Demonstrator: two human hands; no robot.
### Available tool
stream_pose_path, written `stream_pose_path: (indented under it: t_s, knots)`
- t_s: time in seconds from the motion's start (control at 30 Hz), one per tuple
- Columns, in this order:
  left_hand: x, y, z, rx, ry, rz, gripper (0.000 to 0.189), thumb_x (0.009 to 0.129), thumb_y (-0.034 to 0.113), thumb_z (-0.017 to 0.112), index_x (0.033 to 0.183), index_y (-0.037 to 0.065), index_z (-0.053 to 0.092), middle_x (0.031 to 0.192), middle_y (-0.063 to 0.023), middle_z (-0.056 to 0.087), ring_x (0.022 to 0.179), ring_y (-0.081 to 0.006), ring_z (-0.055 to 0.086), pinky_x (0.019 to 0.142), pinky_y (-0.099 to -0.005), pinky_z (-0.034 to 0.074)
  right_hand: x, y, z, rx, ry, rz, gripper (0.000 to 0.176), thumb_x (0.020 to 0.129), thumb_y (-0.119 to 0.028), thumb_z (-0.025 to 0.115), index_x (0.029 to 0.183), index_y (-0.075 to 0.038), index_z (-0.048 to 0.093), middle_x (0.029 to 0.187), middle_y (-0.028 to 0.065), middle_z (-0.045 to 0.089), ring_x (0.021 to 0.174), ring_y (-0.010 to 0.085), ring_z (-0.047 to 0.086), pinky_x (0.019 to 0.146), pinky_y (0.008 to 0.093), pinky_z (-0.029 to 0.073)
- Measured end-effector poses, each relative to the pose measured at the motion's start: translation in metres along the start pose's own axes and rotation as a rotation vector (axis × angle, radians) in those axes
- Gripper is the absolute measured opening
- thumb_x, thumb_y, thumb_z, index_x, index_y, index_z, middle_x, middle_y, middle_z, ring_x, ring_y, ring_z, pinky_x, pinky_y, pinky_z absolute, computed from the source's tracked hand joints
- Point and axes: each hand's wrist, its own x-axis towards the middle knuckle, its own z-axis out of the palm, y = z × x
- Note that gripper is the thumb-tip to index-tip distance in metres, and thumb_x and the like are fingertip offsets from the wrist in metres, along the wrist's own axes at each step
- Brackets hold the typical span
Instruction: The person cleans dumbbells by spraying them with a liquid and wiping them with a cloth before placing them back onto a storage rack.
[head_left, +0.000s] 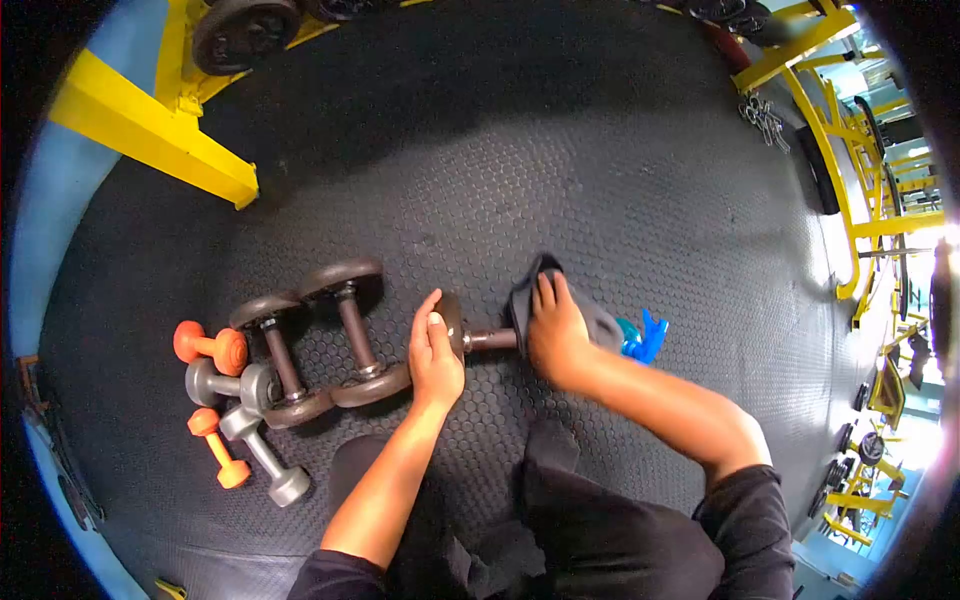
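A brown dumbbell (490, 340) with round end plates lies crosswise on the floor before me. My left hand (437, 352) grips its left plate, fingers together along the rim and thumb on the near face. At the other end, my right hand (556, 330) presses a dark grey cloth (524, 300) over the right plate, which is mostly hidden. The fingers curl over the cloth. Just beyond the right wrist, a spray bottle with a blue trigger head (650, 338) shows, partly covered by hand and cloth.
Two more brown dumbbells (356, 330) (283, 360) lie to the left. Beside them are grey dumbbells (265, 455) and orange dumbbells (218, 447). A yellow rack post (160, 140) stands at upper left. Yellow gym frames (850, 240) line the right. Black textured matting (480, 190) covers the floor.
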Motion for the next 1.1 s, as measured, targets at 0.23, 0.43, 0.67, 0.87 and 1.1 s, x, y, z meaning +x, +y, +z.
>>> stream_pose_path:
  t_s: [0.23,0.43,0.67,0.87,1.1]
  knots:
    - [0.01,0.005,0.003,0.007,0.018,-0.053,0.042,0.106,0.027,0.035,0.132,0.001,0.054,0.129,-0.0166,0.059,0.123,-0.0271,0.054,0.106,-0.0354,0.038,-0.005,-0.002,0.009,0.0,0.069,0.057,0.045,0.093,-0.032,0.05,0.123,-0.003,0.066,0.144,0.0193,0.05,0.139,0.036,0.038,0.116,0.0491,0.026]
    - [0.023,0.011,0.005,0.088,-0.01,-0.137,0.042,0.105,0.03,0.034,0.131,0.003,0.054,0.129,-0.0164,0.058,0.121,-0.0282,0.054,0.105,-0.0372,0.038,-0.076,-0.048,0.011,0.038,0.138,0.06,0.049,0.095,-0.031,0.044,0.13,-0.002,0.061,0.15,0.0184,0.043,0.146,0.0348,0.025,0.12,0.0504,0.014]
    - [0.027,0.013,0.008,-0.032,-0.011,-0.195,0.041,0.106,0.028,0.034,0.132,0.005,0.055,0.133,-0.0135,0.053,0.125,-0.0244,0.048,0.108,-0.0352,0.034,0.008,-0.112,0.087,-0.168,-0.182,-0.198,0.053,0.098,-0.03,0.042,0.141,0.0,0.05,0.152,0.0161,0.041,0.144,0.04,0.03,0.12,0.0574,0.008]
    - [0.022,0.014,0.007,-0.11,-0.016,-0.227,0.039,0.107,0.027,0.034,0.13,0.005,0.056,0.13,-0.0111,0.056,0.118,-0.0211,0.052,0.103,-0.0336,0.039,-0.041,-0.062,-0.005,0.626,0.226,0.173,0.028,0.089,-0.017,0.049,0.106,-0.003,0.067,0.093,0.0088,0.067,0.09,0.0263,0.062,0.083,0.0431,0.044]
    - [0.017,0.005,0.005,-0.15,-0.024,-0.206,0.04,0.107,0.027,0.032,0.132,0.005,0.054,0.129,-0.0112,0.056,0.117,-0.0209,0.053,0.102,-0.0333,0.04,-0.036,-0.03,-0.024,1.066,0.923,0.133,0.052,0.086,-0.017,0.054,0.134,0.002,0.048,0.126,0.0198,0.059,0.111,0.0303,0.06,0.095,0.043,0.046]
